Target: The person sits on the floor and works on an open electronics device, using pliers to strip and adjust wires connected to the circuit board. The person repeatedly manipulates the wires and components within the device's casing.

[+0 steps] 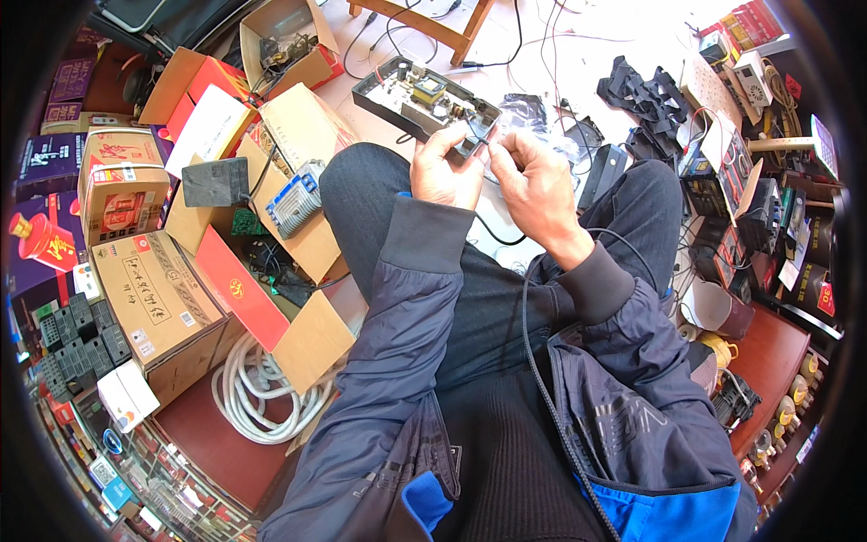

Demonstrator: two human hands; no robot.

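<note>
My left hand (447, 173) is closed around the near end of an opened power adapter (424, 95). Its black case lies without a lid, so the circuit board with a yellow-wrapped transformer (429, 88) shows. At that same end, the fingertips of my right hand (540, 191) pinch together on a thin dark wire (479, 138); the exact spot of the grip is partly hidden. A black cable (499, 237) hangs below my hands and curves across my lap.
Open cardboard boxes (149, 298) with adapters and cables crowd the left, beside a coil of pale hose (248, 388). Black straps (641, 95) and loose wires lie on the floor ahead. A wooden stool leg (470, 32) stands at the far side. Shelved electronics (713, 172) line the right.
</note>
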